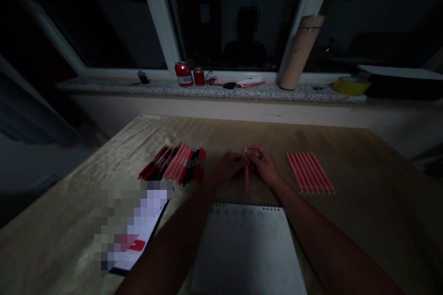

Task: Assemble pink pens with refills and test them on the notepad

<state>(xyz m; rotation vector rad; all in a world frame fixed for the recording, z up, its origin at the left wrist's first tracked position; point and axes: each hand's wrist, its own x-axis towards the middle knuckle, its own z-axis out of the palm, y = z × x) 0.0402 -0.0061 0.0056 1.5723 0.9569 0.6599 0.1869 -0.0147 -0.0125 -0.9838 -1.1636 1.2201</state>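
Between my two hands a slim pink pen (246, 179) points toward me over the table. My right hand (263, 162) is closed around its far end with the fingertips. From the other side my left hand (230, 166) pinches at the same upper part of the pen; its exact fingertip contact is dim. To the right lies a neat row of several pink pens (308, 172), side by side. On the left is a pile of pink, red and black pens or pen parts (175, 162).
A spiral notepad (247, 249) lies below my hands. A lit phone (138, 239) sits at the left. On the windowsill stand a red can (183, 74), a small red jar (199, 76), a cardboard tube (301, 53) and a yellow tape roll (351, 86).
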